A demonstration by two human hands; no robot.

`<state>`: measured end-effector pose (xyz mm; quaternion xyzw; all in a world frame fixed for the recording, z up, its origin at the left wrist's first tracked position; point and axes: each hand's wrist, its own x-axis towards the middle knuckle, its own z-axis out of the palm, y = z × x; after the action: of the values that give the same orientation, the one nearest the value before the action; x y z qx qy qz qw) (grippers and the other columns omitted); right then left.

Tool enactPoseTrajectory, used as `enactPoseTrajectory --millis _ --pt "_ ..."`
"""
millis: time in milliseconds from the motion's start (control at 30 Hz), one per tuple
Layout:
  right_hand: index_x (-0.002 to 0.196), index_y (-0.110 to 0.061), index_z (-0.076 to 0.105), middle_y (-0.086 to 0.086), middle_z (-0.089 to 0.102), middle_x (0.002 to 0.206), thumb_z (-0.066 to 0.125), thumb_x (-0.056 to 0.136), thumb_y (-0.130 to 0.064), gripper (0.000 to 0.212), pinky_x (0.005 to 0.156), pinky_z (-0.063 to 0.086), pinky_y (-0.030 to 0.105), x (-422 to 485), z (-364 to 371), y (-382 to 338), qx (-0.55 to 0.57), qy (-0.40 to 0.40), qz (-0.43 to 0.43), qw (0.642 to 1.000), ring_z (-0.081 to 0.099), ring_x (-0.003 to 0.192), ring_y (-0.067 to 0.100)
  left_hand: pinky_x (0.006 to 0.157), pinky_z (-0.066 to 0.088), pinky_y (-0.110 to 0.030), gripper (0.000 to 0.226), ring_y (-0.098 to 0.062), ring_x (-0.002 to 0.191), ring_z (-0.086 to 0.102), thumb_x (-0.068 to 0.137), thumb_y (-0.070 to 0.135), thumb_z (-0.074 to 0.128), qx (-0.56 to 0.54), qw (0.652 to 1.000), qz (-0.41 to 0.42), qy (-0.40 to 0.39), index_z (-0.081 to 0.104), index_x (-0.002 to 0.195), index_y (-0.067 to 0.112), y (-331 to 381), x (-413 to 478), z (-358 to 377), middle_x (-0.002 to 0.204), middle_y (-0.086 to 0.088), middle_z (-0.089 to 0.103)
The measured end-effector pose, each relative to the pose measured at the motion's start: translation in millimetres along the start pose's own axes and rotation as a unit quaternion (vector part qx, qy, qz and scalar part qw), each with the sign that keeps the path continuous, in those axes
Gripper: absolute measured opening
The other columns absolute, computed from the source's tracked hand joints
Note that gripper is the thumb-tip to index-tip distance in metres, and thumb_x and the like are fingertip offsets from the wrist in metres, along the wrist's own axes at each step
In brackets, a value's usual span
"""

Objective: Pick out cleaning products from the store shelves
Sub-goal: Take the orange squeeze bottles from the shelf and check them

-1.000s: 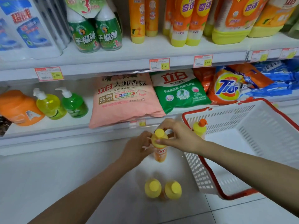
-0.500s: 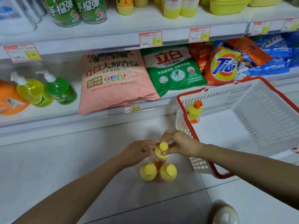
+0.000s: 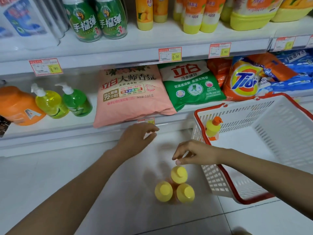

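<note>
Fingertips of the right hand hang loosely bunched, pinching nothing, just above the rear cap of 3 yellow-capped orange plastic bottles. These stand tight together on the white tiled floor, probably grouped for loading into the red-rimmed white plastic basket just beside them. Left hand hovers empty, fingers relaxed, apart from the bottles, near the white lower shelf edge.

Green bottles cropped by top edge. Basket runs off right. Left hand motion-blurred. Price tag fine print unreadable.
</note>
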<state>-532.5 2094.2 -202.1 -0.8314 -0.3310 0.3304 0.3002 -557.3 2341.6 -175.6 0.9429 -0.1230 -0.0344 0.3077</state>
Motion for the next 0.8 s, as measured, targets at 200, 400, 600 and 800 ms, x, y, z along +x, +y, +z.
enactPoseTrajectory --millis 200,400,600,800 --pt "0.104 -0.020 0.071 -0.006 0.072 0.097 0.064 0.095 -0.021 0.011 0.085 0.056 0.026 48 -111 -78 0.060 0.265 -0.137 0.952 0.070 0.092 0.013 0.116 0.020 -0.056 0.054 -0.040 0.138 0.035 0.082 0.017 0.065 0.261 0.922 0.070 0.277 0.055 0.134 0.010 3 59 -88 0.145 -0.021 0.043" --pt "0.121 -0.004 0.058 0.003 0.062 0.105 0.064 0.095 -0.018 0.030 0.079 0.049 0.017 118 -228 -135 0.066 0.481 -0.153 0.861 0.059 0.092 0.012 0.120 0.005 -0.055 0.082 -0.036 0.148 0.013 0.087 0.030 0.064 0.349 0.910 -0.037 0.222 0.019 0.155 0.020 -14 96 -126 0.160 -0.017 0.016" --pt "0.138 -0.009 0.043 0.009 0.059 0.135 0.066 0.093 -0.035 0.057 0.107 0.045 0.039 190 -287 -151 0.102 0.451 -0.046 0.885 0.056 0.124 0.024 0.117 0.018 -0.060 0.084 -0.039 0.143 0.028 0.079 0.024 0.071 0.349 0.906 -0.024 0.237 0.029 0.152 0.016 -24 102 -120 0.153 -0.019 0.034" --pt "0.129 -0.016 0.056 0.006 0.065 0.128 0.072 0.083 -0.050 0.060 0.102 0.049 0.043 205 -294 -152 0.045 0.485 -0.001 0.873 0.062 0.116 0.025 0.116 0.020 -0.059 0.083 -0.037 0.144 0.027 0.081 0.024 0.070 0.323 0.912 -0.007 0.251 0.029 0.152 0.019 -30 101 -121 0.153 -0.015 0.034"
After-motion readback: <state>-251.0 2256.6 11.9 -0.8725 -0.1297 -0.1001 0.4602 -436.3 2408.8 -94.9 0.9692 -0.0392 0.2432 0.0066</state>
